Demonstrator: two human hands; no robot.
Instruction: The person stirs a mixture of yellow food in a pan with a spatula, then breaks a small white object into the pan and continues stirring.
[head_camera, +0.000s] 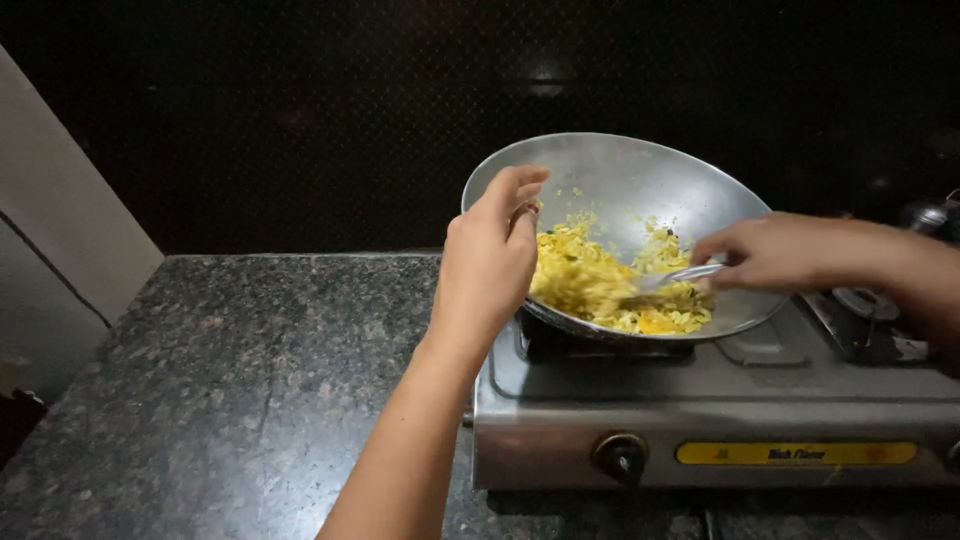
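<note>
- Wok (640, 175) of yellow food (600, 285) sits tilted on the steel stove (720, 410), at the stone counter's (230, 370) right end.
- Left hand (490, 255) grips the wok's near rim.
- Right hand (770, 252) grasps a metal spoon (675, 278) in the food.

Your left hand (487, 262) grips the near-left rim of the pan (640, 185), which sits tilted on the stove (720, 410). The food (600, 285) lies in the pan's lower part. Your right hand (770, 252) holds the spoon (675, 277) in the food. The counter (230, 380) extends left of the stove.
</note>
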